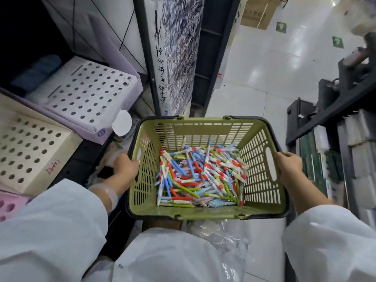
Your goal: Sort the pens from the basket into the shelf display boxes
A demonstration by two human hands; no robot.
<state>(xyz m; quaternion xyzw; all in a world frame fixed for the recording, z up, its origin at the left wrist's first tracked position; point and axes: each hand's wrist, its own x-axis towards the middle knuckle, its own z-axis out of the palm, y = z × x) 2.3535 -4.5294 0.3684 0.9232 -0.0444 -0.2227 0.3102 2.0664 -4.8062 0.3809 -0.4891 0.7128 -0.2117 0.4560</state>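
Gripping the basket (pixel 207 131) by its left rim is the left hand (pixel 125 166); left of the basket sit a cream box (pixel 30 151) and, farther back, a lilac box (pixel 87 94), both holed. Pens (pixel 201 176) lie heaped inside the basket. The right hand (pixel 289 165) clasps its right rim.

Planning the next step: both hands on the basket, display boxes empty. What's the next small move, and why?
Probably set the basket down. The left hand and right hand both hold its sides, so neither is free to pick pens for the holed boxes.
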